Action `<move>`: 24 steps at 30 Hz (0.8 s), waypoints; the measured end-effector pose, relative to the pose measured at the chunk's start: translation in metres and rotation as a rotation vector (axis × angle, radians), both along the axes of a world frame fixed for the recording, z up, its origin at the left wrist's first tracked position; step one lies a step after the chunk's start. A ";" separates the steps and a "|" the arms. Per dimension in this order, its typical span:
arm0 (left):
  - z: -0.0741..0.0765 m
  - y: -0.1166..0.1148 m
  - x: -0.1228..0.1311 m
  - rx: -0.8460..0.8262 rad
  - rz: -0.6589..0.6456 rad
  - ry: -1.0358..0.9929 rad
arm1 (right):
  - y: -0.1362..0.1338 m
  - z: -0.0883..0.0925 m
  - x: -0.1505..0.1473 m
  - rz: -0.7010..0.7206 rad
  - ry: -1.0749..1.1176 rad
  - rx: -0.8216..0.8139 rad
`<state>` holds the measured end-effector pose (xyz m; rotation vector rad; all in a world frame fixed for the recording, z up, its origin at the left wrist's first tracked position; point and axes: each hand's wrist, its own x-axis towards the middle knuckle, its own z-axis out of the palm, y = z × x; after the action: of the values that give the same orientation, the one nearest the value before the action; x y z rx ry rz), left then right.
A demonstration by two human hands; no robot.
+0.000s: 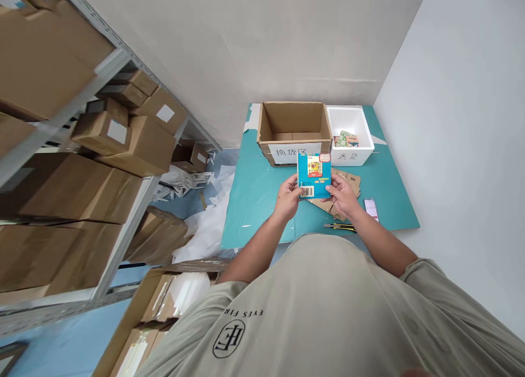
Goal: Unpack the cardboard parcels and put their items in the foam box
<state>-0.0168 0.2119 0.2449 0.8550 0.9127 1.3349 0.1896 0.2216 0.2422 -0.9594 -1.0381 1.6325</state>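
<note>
Blue packet (pixel 314 175) at frame center, barcode (pixel 307 192) lower left; my left hand (pixel 288 198) and right hand (pixel 341 196) both grip its edges.

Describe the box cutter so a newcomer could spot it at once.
Find the large teal mat. At its near edge, below the right hand, lies a slim yellow-and-black utility knife. Flattened brown cardboard lies just beyond; the knife is the only tool there.

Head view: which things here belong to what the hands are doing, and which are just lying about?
Belonging: left hand, right hand, blue barcoded packet, open cardboard box, white foam box.
Lying about: utility knife, flattened cardboard, pink slip, shelved cartons.
</note>
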 end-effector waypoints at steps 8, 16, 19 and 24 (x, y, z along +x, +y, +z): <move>-0.007 -0.003 0.006 0.176 0.114 0.186 | -0.003 -0.006 -0.002 -0.019 -0.081 0.170; -0.005 -0.031 0.033 0.593 -0.115 0.789 | -0.011 -0.014 -0.009 0.037 0.126 0.005; -0.007 -0.031 0.030 0.583 -0.035 0.784 | -0.009 -0.018 -0.002 -0.068 0.220 -0.083; -0.015 -0.021 0.026 0.271 0.315 0.446 | -0.008 -0.023 0.002 -0.105 0.243 -0.121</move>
<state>0.0096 0.1908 0.2301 1.2919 1.2693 1.5951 0.1918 0.2137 0.2196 -0.8537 -0.7203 1.6906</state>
